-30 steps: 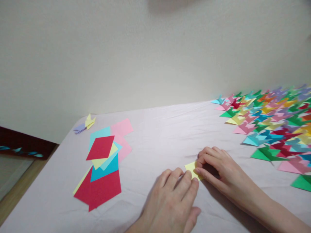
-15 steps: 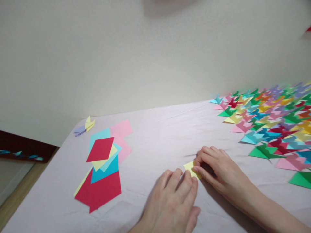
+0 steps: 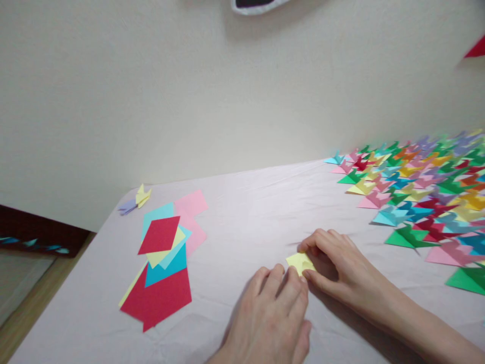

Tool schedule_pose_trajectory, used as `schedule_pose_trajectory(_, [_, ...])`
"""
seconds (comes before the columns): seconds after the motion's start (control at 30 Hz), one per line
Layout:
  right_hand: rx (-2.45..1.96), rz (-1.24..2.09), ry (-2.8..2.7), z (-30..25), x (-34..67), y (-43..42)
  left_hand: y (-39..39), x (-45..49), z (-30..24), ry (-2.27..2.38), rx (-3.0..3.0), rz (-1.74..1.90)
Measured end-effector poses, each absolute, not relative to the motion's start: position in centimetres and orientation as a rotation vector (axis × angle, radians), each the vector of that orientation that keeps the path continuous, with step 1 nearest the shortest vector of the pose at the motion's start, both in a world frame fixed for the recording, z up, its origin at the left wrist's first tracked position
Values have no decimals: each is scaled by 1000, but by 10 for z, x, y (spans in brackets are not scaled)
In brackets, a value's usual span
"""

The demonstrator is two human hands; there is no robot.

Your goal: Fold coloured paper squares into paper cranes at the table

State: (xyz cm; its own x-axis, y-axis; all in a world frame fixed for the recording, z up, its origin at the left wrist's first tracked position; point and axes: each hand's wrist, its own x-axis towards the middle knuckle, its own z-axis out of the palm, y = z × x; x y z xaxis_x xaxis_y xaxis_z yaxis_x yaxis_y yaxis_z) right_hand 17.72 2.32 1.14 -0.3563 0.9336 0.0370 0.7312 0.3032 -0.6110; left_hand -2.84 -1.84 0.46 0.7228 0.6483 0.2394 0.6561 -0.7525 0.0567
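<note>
A small folded piece of yellow paper (image 3: 297, 261) lies on the cloth-covered table, between my two hands. My left hand (image 3: 271, 311) is palm down with its fingers bent, and its index fingertip holds the near edge of the paper down. The thumb is tucked lower, away from the paper. From the right, my right hand (image 3: 341, 265) has thumb and fingertips closing on the right side of the same piece. Part of the paper is hidden under the fingers. A shallow raised flap shows on its top.
Left of my hands lie overlapping paper squares, red (image 3: 162, 298), blue, yellow and pink. A yellow folded paper figure (image 3: 142, 197) and a purple one (image 3: 128, 207) sit at the far left corner. Many coloured paper birds (image 3: 409, 235) fill the right side. A wall (image 3: 227, 101) stands behind.
My right fingers have spread apart slightly around the yellow paper, which now shows more of its top and a raised flap. My left hand has stayed nearly in place. The view has shifted slightly.
</note>
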Motion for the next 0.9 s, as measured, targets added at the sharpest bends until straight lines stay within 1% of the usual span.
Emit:
schedule_pose_trajectory(0.23, [-1452,861,-2097,15,180,26,-21,-28,2,-1125,-2895,-443])
schedule_pose_trajectory(0.5, [-1377,1012,-1888,13,185,31,-22,-25,10,-1235,-3028,-308])
schedule_pose_trajectory(0.57, [-1382,980,-1890,17,185,27,-20,-22,12,-1245,-3083,-291])
schedule_pose_trajectory(0.67, [-1395,828,-1993,24,187,16,-22,-16,18,-1323,-3122,-312])
schedule_pose_trajectory(0.77, [-1358,722,-2078,29,189,2,-30,-7,26,-1542,-3070,-292])
schedule_pose_trajectory(0.9, [-1358,688,-2146,25,185,-11,-41,2,33,-1844,-2987,-338])
